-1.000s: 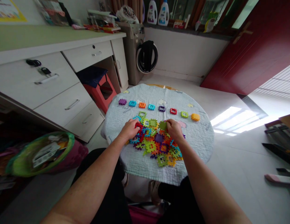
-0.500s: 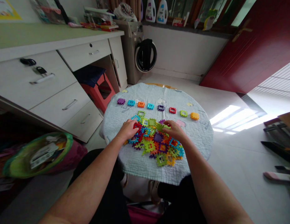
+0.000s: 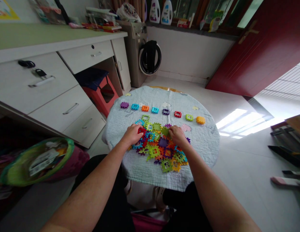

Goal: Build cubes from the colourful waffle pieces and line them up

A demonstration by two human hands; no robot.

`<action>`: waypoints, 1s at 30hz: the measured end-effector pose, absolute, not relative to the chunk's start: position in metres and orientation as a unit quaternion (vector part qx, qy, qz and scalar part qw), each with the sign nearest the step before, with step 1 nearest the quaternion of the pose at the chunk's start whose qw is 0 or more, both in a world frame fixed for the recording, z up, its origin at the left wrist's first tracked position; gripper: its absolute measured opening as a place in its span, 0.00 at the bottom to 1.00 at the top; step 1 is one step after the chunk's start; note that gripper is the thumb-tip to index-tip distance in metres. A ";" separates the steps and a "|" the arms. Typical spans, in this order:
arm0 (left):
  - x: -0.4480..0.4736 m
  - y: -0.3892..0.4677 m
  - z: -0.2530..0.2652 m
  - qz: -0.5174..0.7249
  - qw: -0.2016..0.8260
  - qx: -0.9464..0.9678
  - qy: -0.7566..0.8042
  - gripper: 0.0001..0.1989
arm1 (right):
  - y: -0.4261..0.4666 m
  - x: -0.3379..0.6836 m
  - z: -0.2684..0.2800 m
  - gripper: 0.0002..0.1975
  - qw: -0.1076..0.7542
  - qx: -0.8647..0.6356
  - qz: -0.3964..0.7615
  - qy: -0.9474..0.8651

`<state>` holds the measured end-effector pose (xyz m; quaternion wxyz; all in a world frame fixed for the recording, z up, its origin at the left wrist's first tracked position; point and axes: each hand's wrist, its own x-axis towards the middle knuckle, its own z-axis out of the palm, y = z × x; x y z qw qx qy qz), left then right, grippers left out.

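Observation:
A heap of colourful plastic interlocking blocks (image 3: 163,142), square with notched edges, lies on the cloth-covered round table (image 3: 137,169). At the heap's left side, my left hand (image 3: 133,134) has its fingers curled, closed on a red block (image 3: 141,130). My right hand (image 3: 177,135) is at the heap's upper right, thumb and fingers pinched at the edge of a green block (image 3: 165,130); the fingers hide part of it. Beyond the heap several blocks lie spaced in a row, from a purple block (image 3: 124,105) to a yellow-orange block (image 3: 200,120).
A white drawer desk (image 3: 50,93) and a red stool (image 3: 101,96) stand to the left, near a bin (image 3: 70,161). A washing machine (image 3: 135,48) with its door open is behind the table. A red door (image 3: 256,48) stands at the right.
My right hand has drawn its fingers in and turned slightly over the heap; purple pieces now show to its right. My left hand stays at the red block. The view shifts slightly.

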<state>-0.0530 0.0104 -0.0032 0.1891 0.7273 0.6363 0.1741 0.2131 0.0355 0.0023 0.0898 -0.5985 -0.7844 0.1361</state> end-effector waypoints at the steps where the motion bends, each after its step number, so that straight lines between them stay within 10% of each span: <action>1: -0.053 0.010 -0.003 0.176 0.190 0.727 0.636 0.13 | 0.036 0.213 0.003 0.14 0.093 -0.596 0.142 -0.785; 30: -0.051 0.009 0.004 0.151 0.193 0.723 0.646 0.16 | 0.040 0.234 0.004 0.17 0.087 -0.621 0.154 -0.764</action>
